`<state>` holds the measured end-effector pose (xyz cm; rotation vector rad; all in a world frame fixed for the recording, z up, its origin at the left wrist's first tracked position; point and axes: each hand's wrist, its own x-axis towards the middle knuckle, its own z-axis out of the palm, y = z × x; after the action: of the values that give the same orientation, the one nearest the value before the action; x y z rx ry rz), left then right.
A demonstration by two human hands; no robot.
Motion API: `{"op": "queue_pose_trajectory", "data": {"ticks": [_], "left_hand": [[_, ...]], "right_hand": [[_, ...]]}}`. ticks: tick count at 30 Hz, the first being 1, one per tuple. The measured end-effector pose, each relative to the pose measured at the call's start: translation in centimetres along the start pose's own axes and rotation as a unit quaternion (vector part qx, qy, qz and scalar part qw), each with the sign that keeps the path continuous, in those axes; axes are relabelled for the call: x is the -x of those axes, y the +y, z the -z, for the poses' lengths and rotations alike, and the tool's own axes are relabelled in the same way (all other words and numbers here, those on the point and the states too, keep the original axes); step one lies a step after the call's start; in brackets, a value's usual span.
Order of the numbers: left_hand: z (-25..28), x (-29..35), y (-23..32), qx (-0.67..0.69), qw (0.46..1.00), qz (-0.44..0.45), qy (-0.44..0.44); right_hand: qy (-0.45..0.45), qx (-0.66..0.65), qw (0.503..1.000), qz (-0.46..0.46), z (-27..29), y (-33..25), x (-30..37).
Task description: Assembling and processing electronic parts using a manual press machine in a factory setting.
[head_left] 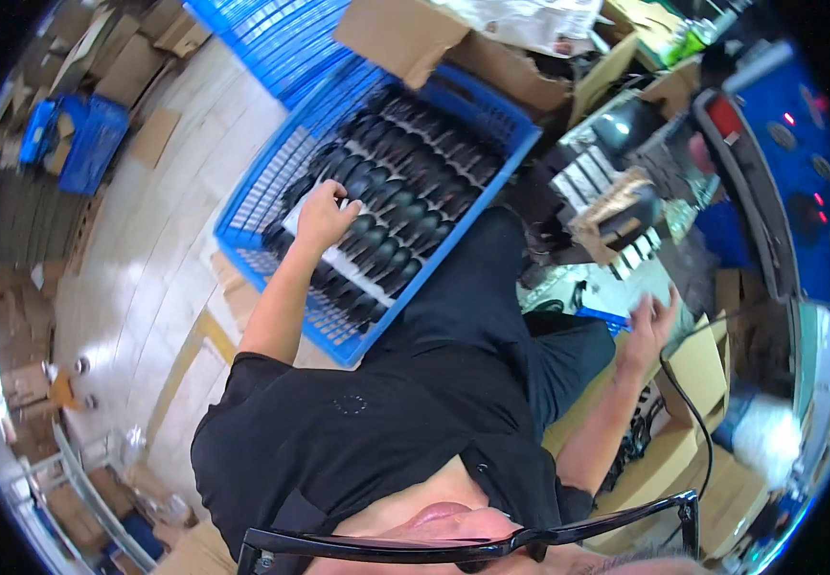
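My left hand [324,218] is over the left side of a blue plastic crate [242,196], its thumb and fingers curled together. What they hold there, if anything, is too small to make out. Rows of black rounded parts [391,206] fill the crate, with pale strips between some rows. My right hand [651,331] is held up at the right, slightly blurred, with its fingers apart and nothing visible in them. Beyond it stands a machine fixture [616,206] with metal blocks and a piece of brown cardboard.
A blue machine panel [788,144] with red lights rises at the far right. Open cardboard boxes [693,422] and a black cable [707,431] are beside my right arm. Another blue crate [271,38] is behind the full one. Stacked cartons [118,67] line the left.
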<state>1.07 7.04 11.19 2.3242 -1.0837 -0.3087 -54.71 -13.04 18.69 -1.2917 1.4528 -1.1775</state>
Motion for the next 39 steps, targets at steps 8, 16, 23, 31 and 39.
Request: {"op": "queue_pose_trajectory", "data": {"ticks": [8, 16, 23, 31, 39], "left_hand": [[-2.1, 0.8, -9.1, -0.100, 0.988, 0.081, -0.081], [-4.5, 0.1, -8.8, -0.151, 0.981, 0.052, -0.112], [-6.1, 0.3, -3.6, -0.106, 0.992, -0.021, -0.064], [-7.4, 0.2, 0.2, 0.008, 0.991, -0.115, -0.068], [-6.7, 0.8, 9.4, 0.128, 0.979, -0.137, -0.077]], "right_hand": [[0.192, 0.164, 0.967, -0.041, 29.4, 17.8, 4.5], [0.132, 0.174, 0.877, -0.428, 27.9, 22.2, 16.0], [0.016, 0.266, 0.915, -0.301, 25.9, 24.4, 18.5], [0.098, 0.467, 0.835, -0.275, 31.7, 22.0, 17.2], [0.420, 0.123, 0.880, -0.185, 30.1, 10.2, 15.5]]}}
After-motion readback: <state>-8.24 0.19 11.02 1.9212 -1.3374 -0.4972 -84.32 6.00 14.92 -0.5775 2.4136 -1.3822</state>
